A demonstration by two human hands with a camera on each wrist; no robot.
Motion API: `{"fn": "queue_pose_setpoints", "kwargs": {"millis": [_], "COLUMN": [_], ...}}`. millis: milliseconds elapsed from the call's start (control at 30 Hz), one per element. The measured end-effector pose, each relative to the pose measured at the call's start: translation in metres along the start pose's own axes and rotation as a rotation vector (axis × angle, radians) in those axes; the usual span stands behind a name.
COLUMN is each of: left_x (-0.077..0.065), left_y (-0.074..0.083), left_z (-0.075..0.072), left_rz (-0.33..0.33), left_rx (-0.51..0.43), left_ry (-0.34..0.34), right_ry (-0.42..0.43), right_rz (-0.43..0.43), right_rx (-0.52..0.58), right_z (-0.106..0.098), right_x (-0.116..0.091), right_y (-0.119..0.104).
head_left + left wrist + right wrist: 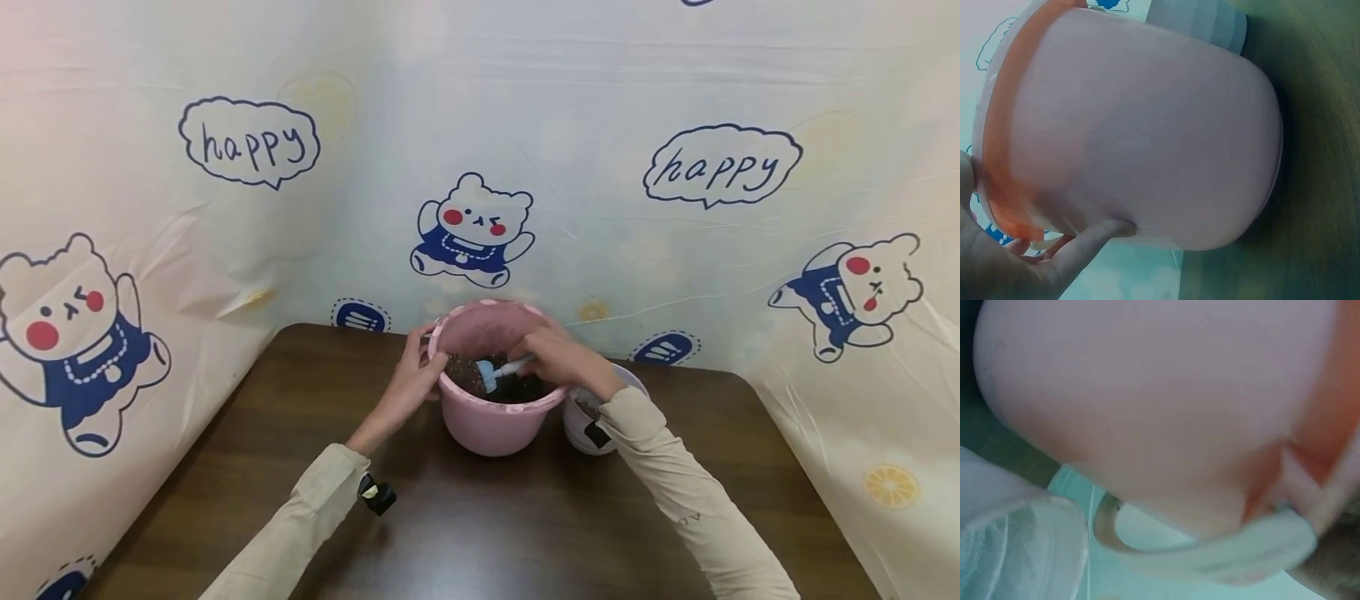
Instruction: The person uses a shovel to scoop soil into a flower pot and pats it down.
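Note:
A pink bucket (491, 429) stands on the table with dark soil (463, 375) inside. At its left side, my left hand (408, 379) grips the rim, thumb toward the near side; in the left wrist view one digit lies along the bucket's outer wall (1160, 137). My right hand (564, 360) reaches over the right rim and holds a small light-blue shovel (489, 377) by its pale handle. The blade points left and rests at the soil. Part of the right-hand fingers is hidden behind the hand itself.
Close to the bucket's right stands a white pot (577, 429) with some soil in it, partly under the right forearm. The right wrist view shows a pale bucket handle (1229, 553) hanging near the pot. A printed cloth (585, 250) backs the brown table (480, 533).

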State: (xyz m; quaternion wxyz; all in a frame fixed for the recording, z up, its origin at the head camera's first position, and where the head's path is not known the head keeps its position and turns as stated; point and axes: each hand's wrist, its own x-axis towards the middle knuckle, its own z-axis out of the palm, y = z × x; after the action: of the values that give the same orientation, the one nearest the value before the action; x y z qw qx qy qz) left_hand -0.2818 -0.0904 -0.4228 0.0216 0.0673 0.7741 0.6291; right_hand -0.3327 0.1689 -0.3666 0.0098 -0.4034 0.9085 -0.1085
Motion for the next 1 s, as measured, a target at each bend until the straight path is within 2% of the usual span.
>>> {"fn": "queue_pose_setpoints", "kwargs": {"millis": [167, 333, 467, 600, 1000], "left_x": [0.001, 0.001, 0.002, 0.002, 0.002], "left_y": [0.002, 0.001, 0.001, 0.001, 0.000], "left_z": [-0.001, 0.001, 0.004, 0.006, 0.007], "left_rz": [0.005, -0.003, -0.013, -0.015, -0.006], "left_rx": [-0.006, -0.005, 0.012, 0.012, 0.019], "left_ry": [0.005, 0.014, 0.048, 0.072, 0.063], "right_ry": [0.061, 0.076, 0.079, 0.085, 0.199], "right_rz": [0.036, 0.054, 0.020, 0.013, 0.037], "right_rx": [0.026, 0.021, 0.003, 0.047, 0.126], "right_z": [-0.004, -0.003, -0.007, -0.014, -0.018], "right_x": [-0.008, -0.009, -0.010, -0.014, -0.034], "right_y": [-0.001, -0.001, -0.001, 0.002, 0.013]}}
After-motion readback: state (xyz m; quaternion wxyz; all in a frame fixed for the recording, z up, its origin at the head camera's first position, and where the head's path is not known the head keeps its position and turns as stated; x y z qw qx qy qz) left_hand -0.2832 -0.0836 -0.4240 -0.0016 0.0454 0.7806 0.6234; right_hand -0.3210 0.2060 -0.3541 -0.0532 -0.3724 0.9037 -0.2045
